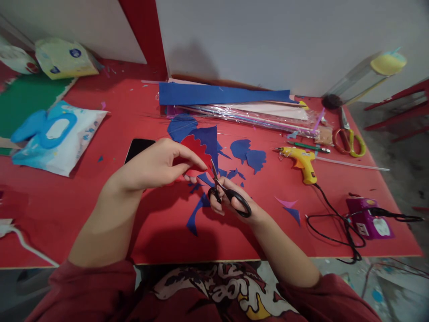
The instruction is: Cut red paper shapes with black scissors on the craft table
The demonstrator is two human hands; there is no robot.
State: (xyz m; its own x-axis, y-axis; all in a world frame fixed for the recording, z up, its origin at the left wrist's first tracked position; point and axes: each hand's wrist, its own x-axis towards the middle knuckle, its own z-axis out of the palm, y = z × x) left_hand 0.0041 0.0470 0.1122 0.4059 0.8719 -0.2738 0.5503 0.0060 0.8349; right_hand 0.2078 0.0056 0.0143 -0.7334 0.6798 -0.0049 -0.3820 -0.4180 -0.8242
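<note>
My left hand (164,163) pinches a red sheet piece (197,147) whose upper edge is cut in scallops. In my right hand (231,197) is a pair of scissors (239,203) with black handles, its blades at the right edge of the red piece. Whether the blades are fully closed, I cannot tell. Beneath and around the hands lie blue scraps (197,214) and a larger blue piece (208,141). Two blue scalloped cutouts (248,154) rest just right of them. Part of a black phone (139,147) shows behind my left wrist.
Blue strips (221,94) and wrapped sticks lie along the wall. A yellow glue gun (303,163), a green pen (311,146) and yellow-handled scissors (350,138) are at right, with a purple power block (370,219) and black cord. A wipes pack (60,136) sits left.
</note>
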